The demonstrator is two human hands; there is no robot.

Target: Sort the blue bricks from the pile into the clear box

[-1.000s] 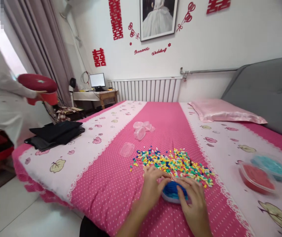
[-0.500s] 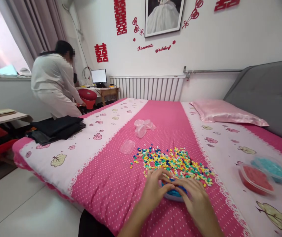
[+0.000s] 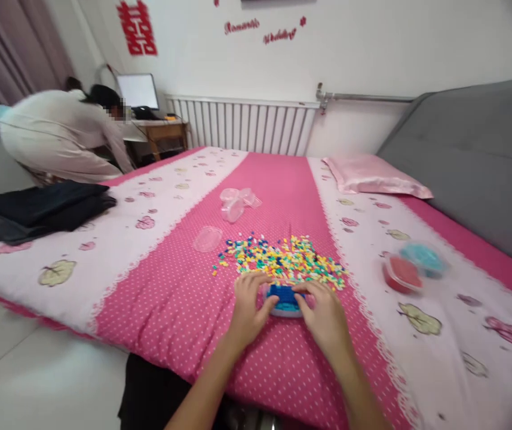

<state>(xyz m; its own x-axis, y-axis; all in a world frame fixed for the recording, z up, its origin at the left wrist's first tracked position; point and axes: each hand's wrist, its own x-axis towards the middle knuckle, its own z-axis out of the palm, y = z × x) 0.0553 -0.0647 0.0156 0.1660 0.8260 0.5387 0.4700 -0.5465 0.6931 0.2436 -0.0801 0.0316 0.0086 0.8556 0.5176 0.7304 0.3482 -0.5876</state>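
Observation:
A small clear plastic container (image 3: 286,312) sits on the bed in front of me, with dark and lighter blue pieces (image 3: 283,294) inside. My left hand (image 3: 250,304) is closed around its left side, thumb at the near rim and fingers behind. On the right side my right hand (image 3: 325,307) grips it, with the thumb and index finger reaching over the blue pieces. Whether a single piece is between those fingertips I cannot make out. Just beyond the container lies a spread of small yellow, green, white and blue pieces (image 3: 289,257).
Clear containers (image 3: 233,209) and a flat clear lid (image 3: 208,238) lie farther back. Right of me stand a red-filled tub (image 3: 402,275) and a turquoise-filled tub (image 3: 425,260). Dark folded cloth (image 3: 45,209), a pillow (image 3: 372,176) and a bending person (image 3: 63,131) are around the bed.
My view has tipped down and shifted right. My hands have moved apart over the container, showing more of the blue pieces. The person at the left has bent lower.

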